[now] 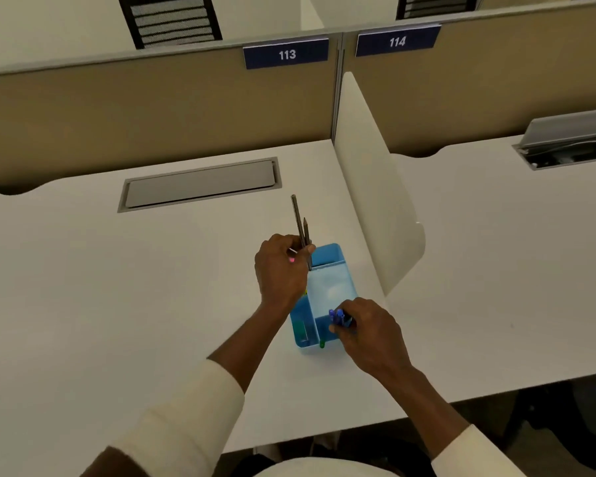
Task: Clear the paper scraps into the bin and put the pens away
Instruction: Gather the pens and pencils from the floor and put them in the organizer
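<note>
Left hand (281, 270) is gripping two dark pencils (301, 228) low on the shafts, fingers clamped around them, tips pointing up and away, butt ends hanging just over the far end of the blue organiser tray (334, 287). A pink-tipped thing is also poking out of that fist; can't tell what it is. Right hand (369, 327) is pinching a small bunch of blue pens (338, 316), fingers closed on them, over the tray's near right compartment.

Handling, my read: pens and pencils are light, stiff and smooth, so a bundle is prone to fanning out or slipping if held loosely. A mid-shaft pinch looks best, dropping them end-first into a slot.

The tray is looking like light plastic, likely to slide on the smooth white bench (117, 287). It's sitting just beside the white divider (369, 187). No paper scraps or bin in view.
</note>
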Motion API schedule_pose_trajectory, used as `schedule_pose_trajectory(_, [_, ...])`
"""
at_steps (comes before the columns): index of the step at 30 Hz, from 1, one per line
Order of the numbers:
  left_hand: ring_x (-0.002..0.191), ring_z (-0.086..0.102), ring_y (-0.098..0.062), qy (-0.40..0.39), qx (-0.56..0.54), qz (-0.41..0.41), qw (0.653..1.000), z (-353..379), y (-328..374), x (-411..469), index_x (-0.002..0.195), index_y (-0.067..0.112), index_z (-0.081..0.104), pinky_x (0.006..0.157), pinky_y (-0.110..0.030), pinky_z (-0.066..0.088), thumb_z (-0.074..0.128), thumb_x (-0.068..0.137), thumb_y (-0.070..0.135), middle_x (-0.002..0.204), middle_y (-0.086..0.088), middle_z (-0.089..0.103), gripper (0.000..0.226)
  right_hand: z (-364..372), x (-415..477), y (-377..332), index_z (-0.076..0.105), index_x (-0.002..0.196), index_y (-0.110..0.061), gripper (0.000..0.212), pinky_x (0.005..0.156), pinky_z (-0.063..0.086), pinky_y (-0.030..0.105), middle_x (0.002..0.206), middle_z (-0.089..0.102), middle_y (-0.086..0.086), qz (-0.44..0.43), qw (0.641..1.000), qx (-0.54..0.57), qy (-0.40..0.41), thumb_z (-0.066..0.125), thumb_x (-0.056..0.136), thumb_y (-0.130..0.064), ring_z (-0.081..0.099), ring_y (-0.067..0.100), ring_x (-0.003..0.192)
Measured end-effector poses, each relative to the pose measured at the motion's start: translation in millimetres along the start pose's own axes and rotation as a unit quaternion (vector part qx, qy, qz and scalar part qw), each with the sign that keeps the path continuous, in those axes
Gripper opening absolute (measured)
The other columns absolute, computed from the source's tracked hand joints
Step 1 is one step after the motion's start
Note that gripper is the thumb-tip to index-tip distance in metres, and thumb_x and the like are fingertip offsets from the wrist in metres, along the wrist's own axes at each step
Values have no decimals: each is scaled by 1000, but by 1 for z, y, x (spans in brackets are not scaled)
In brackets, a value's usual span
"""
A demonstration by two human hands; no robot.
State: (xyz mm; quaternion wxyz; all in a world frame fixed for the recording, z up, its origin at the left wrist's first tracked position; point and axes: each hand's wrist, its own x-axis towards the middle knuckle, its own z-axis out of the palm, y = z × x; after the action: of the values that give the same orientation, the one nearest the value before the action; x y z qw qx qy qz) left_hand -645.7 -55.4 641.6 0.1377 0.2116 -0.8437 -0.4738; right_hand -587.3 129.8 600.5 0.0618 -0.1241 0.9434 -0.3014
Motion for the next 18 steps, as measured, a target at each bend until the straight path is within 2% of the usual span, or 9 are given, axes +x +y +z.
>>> schedule_pose_trajectory(3, [91, 71, -19, 0, 21, 17, 1000, 10, 1, 17, 103, 14, 83, 91, -46, 57, 82, 91, 34, 96, -1, 80, 24, 5, -2, 3, 68, 103, -27, 21, 63, 39, 19, 92, 56, -10, 19, 999, -28, -12, 76, 91, -42, 51, 10, 82])
schedule_pose_trajectory(9, [98, 72, -24, 0, 61, 38, 997, 26, -2, 34, 104, 13, 83, 97, -52, 54, 80, 92, 36, 98, -4, 81, 26, 11, -1, 6, 67, 108, -25, 22, 69, 45, 22, 101, 63, -4, 30, 998, -41, -27, 70, 96, -43, 53, 10, 85])
schedule_pose_trajectory(11, [103, 71, -24, -1, 78, 27, 997, 30, -9, 33, 104, 15, 84, 100, -48, 53, 80, 91, 39, 100, -4, 81, 28, 12, -1, 6, 67, 106, -26, 20, 68, 44, 22, 99, 62, -5, 34, 998, -39, -24, 71, 95, -42, 52, 10, 84])
schedule_pose_trajectory(14, [115, 61, -24, 12, 128, 8, 992, 34, -19, 26, 102, 21, 83, 96, -32, 42, 81, 88, 45, 105, -1, 77, 28, 14, 0, 6, 67, 105, -26, 20, 66, 42, 23, 98, 62, -6, 35, 998, -47, -19, 71, 94, -43, 52, 10, 82])
schedule_pose_trajectory(16, [117, 55, -25, 34, 144, 7, 989, 36, -25, 21, 99, 20, 84, 93, -33, 36, 87, 83, 42, 105, -1, 72, 28, 15, 0, 5, 66, 104, -26, 20, 66, 47, 27, 98, 63, -5, 35, 998, -52, -19, 71, 94, -43, 55, 13, 83])
schedule_pose_trajectory(18, [118, 51, -25, 45, 145, -5, 988, 36, -29, 19, 93, 18, 84, 95, -34, 38, 91, 78, 39, 105, 1, 67, 27, 15, 1, 5, 66, 103, -26, 20, 64, 43, 27, 97, 62, -6, 36, 998, -57, -21, 71, 94, -43, 52, 12, 80])
